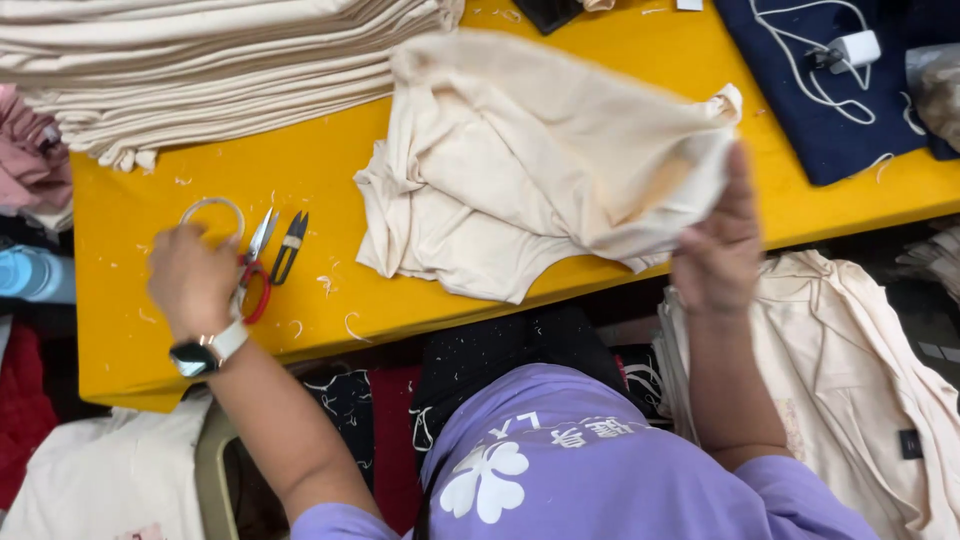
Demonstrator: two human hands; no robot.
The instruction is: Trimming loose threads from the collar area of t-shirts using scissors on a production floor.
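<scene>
We see the right hand [718,250] raised at right of centre, its fingers pinched closed on the edge of a cream garment [540,160]. The garment is pale cream knit fabric, rumpled and loosely folded over itself, with a faint orange-tan stain near the gripped edge. Its held corner lifts toward the upper right of the frame, while the rest lies on the yellow bench [320,180] at centre, with the lower edge reaching the near rim of the bench.

We see the left hand [192,280] at lower left of the frame, resting on the bench with a smartwatch [195,355] on the wrist. Its fingers are curled over the red handle of a pair of thread snips [255,265]; we cannot tell how firmly they close on it. A second, black pair of snips [290,245] lies just beside the first. A thin white ring [212,205] lies on the bench just above the hand.

A stack of folded cream fabric [200,60] fills the upper left. A navy cloth [830,90] with a white charger and cable [850,50] lies at upper right. Thread scraps dot the bench. Another cream garment [850,370] hangs at lower right, below the bench edge.
</scene>
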